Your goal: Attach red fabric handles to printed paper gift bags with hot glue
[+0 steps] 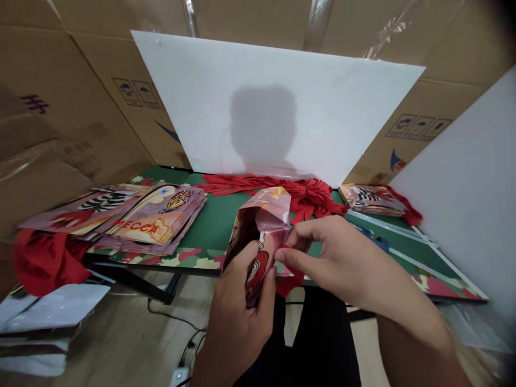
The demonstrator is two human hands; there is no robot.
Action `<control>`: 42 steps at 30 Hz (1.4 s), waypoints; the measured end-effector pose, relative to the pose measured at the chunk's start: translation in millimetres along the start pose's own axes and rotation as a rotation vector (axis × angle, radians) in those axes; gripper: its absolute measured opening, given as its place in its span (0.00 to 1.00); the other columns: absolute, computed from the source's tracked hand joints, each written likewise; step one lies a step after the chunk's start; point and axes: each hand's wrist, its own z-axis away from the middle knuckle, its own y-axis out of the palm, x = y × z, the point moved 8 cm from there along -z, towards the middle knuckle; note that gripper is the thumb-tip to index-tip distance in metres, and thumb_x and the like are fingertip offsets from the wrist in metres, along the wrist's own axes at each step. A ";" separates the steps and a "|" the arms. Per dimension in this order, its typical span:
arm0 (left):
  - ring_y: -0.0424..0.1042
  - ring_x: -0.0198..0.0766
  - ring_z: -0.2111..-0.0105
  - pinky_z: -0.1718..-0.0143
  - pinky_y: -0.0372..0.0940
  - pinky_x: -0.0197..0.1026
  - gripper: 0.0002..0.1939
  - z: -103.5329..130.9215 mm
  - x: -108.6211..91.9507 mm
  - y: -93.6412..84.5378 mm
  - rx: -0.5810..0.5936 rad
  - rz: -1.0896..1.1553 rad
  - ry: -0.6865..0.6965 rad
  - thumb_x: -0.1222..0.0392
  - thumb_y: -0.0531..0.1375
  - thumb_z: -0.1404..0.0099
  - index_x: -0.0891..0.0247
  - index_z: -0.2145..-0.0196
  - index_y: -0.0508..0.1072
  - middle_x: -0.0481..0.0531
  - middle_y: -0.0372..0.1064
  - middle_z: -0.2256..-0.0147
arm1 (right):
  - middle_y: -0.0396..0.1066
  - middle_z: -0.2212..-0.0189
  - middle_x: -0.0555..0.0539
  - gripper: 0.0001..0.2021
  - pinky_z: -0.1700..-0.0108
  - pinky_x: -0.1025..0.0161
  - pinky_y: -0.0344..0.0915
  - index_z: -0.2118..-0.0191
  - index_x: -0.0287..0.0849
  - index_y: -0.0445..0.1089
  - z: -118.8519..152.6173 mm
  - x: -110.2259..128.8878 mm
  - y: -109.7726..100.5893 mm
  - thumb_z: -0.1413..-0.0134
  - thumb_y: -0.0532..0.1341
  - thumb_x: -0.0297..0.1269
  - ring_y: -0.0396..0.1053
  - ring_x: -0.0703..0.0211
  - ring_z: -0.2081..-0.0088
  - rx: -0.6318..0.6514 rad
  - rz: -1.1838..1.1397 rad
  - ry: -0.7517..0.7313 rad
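A pink and tan printed paper bag (271,217) is held upright at the table's front edge, its mouth open toward me. My left hand (242,312) is closed on the bag's near side, the fingers inside the opening and the thumb outside. At the bag's right side, my right hand (322,247) pinches a red ribbon (291,282), whose loose part hangs below the fingers. Whether the ribbon passes through the bag's wall is hidden by the fingers. Behind the bag lies a bundle of red ribbons (312,194) across the table.
Flat printed bags (161,215) are stacked on the left of the green table (213,226), with red ribbons (48,260) drooping over the edge. Another bag stack (371,199) sits back right. A white board (193,97) and cardboard boxes (92,91) wall the back.
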 end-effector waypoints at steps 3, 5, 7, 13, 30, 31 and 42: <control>0.80 0.42 0.47 0.44 0.75 0.42 0.22 -7.6 -8.0 -1.4 0.031 -0.012 0.055 0.66 0.62 0.24 0.53 0.36 0.69 0.54 0.77 0.46 | 0.78 0.74 0.52 0.12 0.73 0.63 0.61 0.69 0.47 0.76 -0.7 -6.3 2.2 0.35 0.72 0.44 0.71 0.58 0.74 -0.020 -0.083 0.026; 0.78 0.42 0.45 0.42 0.74 0.42 0.21 -12.1 -15.1 -4.2 0.030 -0.026 0.120 0.68 0.62 0.25 0.55 0.37 0.69 0.56 0.74 0.46 | 0.78 0.70 0.52 0.13 0.68 0.63 0.65 0.66 0.47 0.72 -1.4 -12.7 4.0 0.39 0.74 0.44 0.73 0.57 0.69 -0.070 -0.183 0.022; 0.76 0.43 0.44 0.42 0.73 0.42 0.22 -14.9 -20.5 -7.6 0.020 -0.067 0.181 0.70 0.63 0.25 0.56 0.37 0.70 0.57 0.71 0.45 | 0.77 0.68 0.54 0.19 0.64 0.63 0.67 0.64 0.48 0.66 -2.6 -21.3 6.6 0.43 0.77 0.43 0.74 0.57 0.66 -0.117 -0.307 0.010; 0.81 0.43 0.50 0.46 0.74 0.42 0.25 -21.7 -19.7 -6.5 0.085 -0.167 0.353 0.72 0.62 0.25 0.56 0.35 0.71 0.58 0.78 0.48 | 0.72 0.73 0.57 0.32 0.66 0.65 0.66 0.66 0.49 0.58 -12.2 -47.3 16.8 0.55 0.84 0.47 0.70 0.60 0.70 -0.206 -0.568 -0.052; 0.84 0.48 0.53 0.54 0.75 0.44 0.31 -62.3 125.7 105.9 0.809 -0.718 0.370 0.80 0.57 0.33 0.60 0.37 0.76 0.59 0.83 0.46 | 0.69 0.37 0.34 0.17 0.43 0.49 0.75 0.37 0.42 0.66 -43.8 -154.8 65.8 0.25 0.60 0.41 0.78 0.47 0.47 -0.176 0.216 -0.169; 0.84 0.48 0.53 0.54 0.75 0.44 0.28 -62.2 130.2 105.1 0.820 -0.714 0.366 0.78 0.57 0.31 0.60 0.38 0.76 0.59 0.83 0.47 | 0.66 0.32 0.33 0.20 0.38 0.48 0.73 0.34 0.43 0.65 -47.5 -152.3 73.2 0.25 0.60 0.40 0.76 0.45 0.41 -0.101 0.257 -0.212; 0.75 0.52 0.37 0.35 0.70 0.57 0.27 -24.5 111.1 40.3 0.456 -0.444 0.437 0.77 0.54 0.29 0.62 0.36 0.73 0.63 0.76 0.39 | 0.69 0.32 0.31 0.24 0.32 0.40 0.71 0.30 0.40 0.68 -73.2 -152.4 93.5 0.27 0.64 0.38 0.71 0.37 0.33 0.136 0.430 -0.264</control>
